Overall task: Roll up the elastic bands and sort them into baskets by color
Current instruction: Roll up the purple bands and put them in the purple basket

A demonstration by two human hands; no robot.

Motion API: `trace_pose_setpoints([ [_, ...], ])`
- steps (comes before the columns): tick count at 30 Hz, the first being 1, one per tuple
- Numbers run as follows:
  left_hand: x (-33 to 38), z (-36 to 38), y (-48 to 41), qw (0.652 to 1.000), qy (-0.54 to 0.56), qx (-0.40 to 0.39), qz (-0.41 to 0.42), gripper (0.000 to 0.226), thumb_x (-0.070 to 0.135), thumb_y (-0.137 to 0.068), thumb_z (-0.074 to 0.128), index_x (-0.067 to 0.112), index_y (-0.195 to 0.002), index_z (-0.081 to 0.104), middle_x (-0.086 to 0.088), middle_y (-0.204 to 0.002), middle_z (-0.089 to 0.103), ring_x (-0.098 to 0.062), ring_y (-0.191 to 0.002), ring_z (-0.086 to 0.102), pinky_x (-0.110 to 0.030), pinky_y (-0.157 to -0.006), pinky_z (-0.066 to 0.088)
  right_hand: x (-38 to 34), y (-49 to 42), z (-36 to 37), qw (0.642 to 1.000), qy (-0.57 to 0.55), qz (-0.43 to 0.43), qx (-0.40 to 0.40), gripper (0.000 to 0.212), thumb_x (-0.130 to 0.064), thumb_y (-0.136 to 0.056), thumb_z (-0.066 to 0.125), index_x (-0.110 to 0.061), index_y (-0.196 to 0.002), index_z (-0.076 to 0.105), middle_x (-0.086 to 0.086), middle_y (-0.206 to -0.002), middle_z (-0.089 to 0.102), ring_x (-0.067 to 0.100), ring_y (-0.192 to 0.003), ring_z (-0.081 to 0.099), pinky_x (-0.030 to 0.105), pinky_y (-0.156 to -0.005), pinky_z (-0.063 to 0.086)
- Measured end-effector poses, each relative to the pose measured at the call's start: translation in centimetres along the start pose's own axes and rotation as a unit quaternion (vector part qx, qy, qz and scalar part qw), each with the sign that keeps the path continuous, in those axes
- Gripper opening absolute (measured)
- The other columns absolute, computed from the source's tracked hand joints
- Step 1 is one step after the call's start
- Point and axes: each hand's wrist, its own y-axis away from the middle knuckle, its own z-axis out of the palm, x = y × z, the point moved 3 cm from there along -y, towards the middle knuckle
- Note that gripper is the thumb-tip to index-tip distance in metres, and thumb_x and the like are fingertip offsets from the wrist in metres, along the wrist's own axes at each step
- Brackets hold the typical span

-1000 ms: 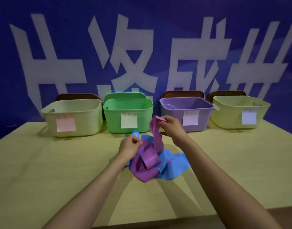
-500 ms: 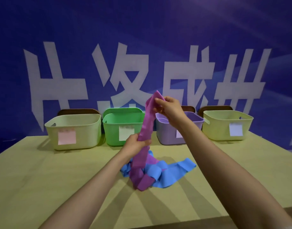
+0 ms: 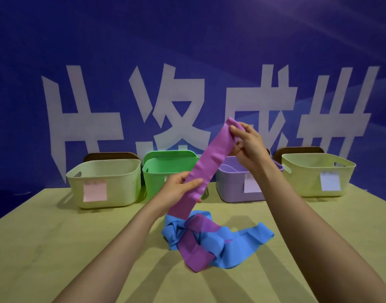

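A purple elastic band stretches up from the table. My right hand pinches its top end, raised in front of the purple basket. My left hand grips the band lower down, thumb across its front. The band's lower part lies tangled with a blue elastic band in a heap on the table. Behind stand a yellow basket with a pink note, a green basket and a yellow basket with a pale note.
The baskets stand in a row at the far edge of the yellow-green table. Brown chair backs show behind them, in front of a blue wall banner with large white characters.
My right hand has lifted the purple band's end up and to the right. My left hand slid along the band, which now hangs flatter and pulled further out of the heap.
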Motion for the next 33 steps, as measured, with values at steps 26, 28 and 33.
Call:
trace_pose_setpoints([
  [26,2.0,-0.3,-0.7,0.934,0.355,0.008,-0.048,0.044,-0.015,-0.089,0.026,-0.007,-0.128,0.044,-0.017,-0.108,0.064,-0.02,-0.094,0.064,-0.026,-0.079,0.057,10.4,4.4,-2.5,0.919,0.32,0.065,-0.22,0.048,0.009,-0.085,0.056,-0.018,-0.124,0.051,0.004,-0.123,0.06,0.015,-0.116,0.057,0.033,-0.094,0.051],
  [28,2.6,-0.3,-0.3,0.94,0.339,-0.014,-0.036,0.046,-0.019,-0.088,0.028,-0.003,-0.128,0.045,-0.015,-0.113,0.064,-0.018,-0.095,0.065,-0.025,-0.074,0.058,10.4,4.1,-2.3,0.931,0.312,0.055,-0.179,0.039,-0.005,-0.089,0.062,-0.017,-0.124,0.051,0.01,-0.119,0.063,0.02,-0.11,0.061,0.038,-0.094,0.052],
  [33,3.7,-0.6,0.9,0.988,0.139,0.061,0.024,0.027,-0.007,-0.089,0.053,0.006,-0.111,0.061,-0.005,-0.096,0.068,-0.011,-0.079,0.065,-0.02,-0.06,0.054,8.2,4.8,-1.2,0.937,0.323,0.01,-0.13,0.013,-0.011,-0.096,0.053,-0.016,-0.096,0.064,0.002,-0.086,0.065,0.011,-0.077,0.057,0.018,-0.065,0.046],
])
